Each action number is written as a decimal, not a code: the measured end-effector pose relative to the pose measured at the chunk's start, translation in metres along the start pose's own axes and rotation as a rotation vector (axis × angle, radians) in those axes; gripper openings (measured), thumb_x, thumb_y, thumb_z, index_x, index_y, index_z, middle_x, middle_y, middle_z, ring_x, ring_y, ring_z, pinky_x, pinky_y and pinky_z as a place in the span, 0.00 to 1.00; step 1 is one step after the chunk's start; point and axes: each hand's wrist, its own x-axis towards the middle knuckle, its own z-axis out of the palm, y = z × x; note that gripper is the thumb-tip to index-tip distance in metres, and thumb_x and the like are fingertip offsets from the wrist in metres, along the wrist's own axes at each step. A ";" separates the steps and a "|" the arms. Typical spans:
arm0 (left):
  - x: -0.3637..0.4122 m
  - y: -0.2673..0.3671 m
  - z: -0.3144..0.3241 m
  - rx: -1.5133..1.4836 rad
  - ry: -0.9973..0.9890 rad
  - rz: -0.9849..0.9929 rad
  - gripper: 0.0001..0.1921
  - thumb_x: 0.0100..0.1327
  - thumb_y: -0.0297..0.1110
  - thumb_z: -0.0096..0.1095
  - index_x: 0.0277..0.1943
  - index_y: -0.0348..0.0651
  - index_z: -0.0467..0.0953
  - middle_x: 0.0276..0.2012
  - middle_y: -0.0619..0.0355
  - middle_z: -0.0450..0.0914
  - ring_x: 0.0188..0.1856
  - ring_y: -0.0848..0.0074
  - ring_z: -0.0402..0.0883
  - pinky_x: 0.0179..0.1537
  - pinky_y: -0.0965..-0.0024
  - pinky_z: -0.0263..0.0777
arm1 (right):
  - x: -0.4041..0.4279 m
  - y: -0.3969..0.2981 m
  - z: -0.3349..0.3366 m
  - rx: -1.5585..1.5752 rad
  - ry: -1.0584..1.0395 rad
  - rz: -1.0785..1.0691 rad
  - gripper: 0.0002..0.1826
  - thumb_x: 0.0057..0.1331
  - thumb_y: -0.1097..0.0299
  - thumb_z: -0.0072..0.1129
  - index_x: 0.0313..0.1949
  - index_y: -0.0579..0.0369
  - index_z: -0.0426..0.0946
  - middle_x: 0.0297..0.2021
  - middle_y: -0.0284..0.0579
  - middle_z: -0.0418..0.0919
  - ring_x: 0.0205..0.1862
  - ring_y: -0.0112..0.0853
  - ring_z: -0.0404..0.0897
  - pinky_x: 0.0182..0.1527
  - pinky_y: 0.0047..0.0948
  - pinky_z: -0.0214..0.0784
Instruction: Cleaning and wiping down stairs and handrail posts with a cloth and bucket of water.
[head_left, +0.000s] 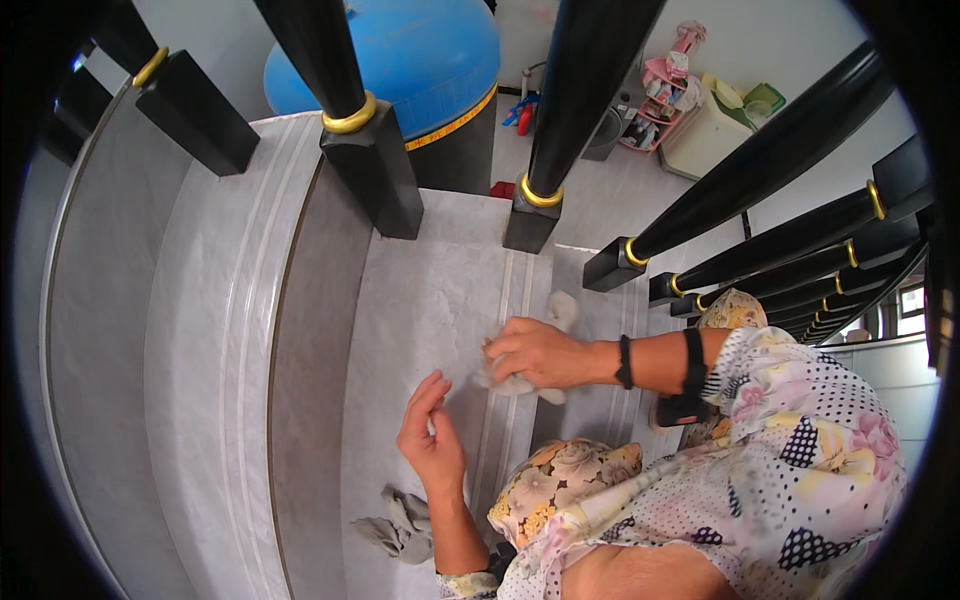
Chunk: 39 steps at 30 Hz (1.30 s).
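My right hand (532, 356) presses a pale, damp-looking cloth (512, 384) onto the grooved front edge of a grey marble-look stair tread (427, 300). Parts of this cloth stick out on both sides of the hand. Raised over the same tread, my left hand (431, 442) holds nothing, its fingers loosely curled and apart from the thumb. A second, crumpled grey cloth (401, 525) lies on the tread beside my left forearm. Wet-looking marks show on the tread in front of my hands.
Black balusters (375, 172) with gold rings line the stair's open side. Higher steps (210, 300) rise at the left. Beyond the balusters are a large blue-topped container (420, 67), a pink shelf rack (660, 105) and a front-loading washing machine (609, 131). My bent knee (566, 480) is near both hands.
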 end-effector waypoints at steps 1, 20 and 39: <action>-0.003 0.003 -0.003 -0.022 0.031 -0.040 0.14 0.66 0.16 0.42 0.46 0.32 0.78 0.50 0.49 0.80 0.47 0.70 0.81 0.52 0.69 0.72 | -0.006 0.000 -0.003 0.125 -0.108 0.063 0.09 0.50 0.78 0.53 0.30 0.50 0.80 0.40 0.38 0.76 0.41 0.40 0.72 0.46 0.34 0.67; -0.002 0.005 0.029 -0.135 -0.074 -0.038 0.16 0.61 0.12 0.44 0.44 0.35 0.79 0.47 0.47 0.81 0.44 0.69 0.82 0.49 0.71 0.74 | 0.040 0.012 0.004 -0.853 -0.106 0.288 0.23 0.58 0.72 0.50 0.52 0.73 0.68 0.56 0.70 0.65 0.59 0.55 0.68 0.62 0.43 0.61; -0.012 0.002 0.037 -0.152 -0.142 -0.074 0.15 0.60 0.13 0.45 0.44 0.34 0.79 0.47 0.48 0.81 0.43 0.70 0.83 0.49 0.71 0.73 | 0.045 0.188 -0.099 0.419 0.098 0.437 0.15 0.65 0.63 0.58 0.48 0.55 0.78 0.47 0.45 0.81 0.48 0.31 0.78 0.50 0.30 0.67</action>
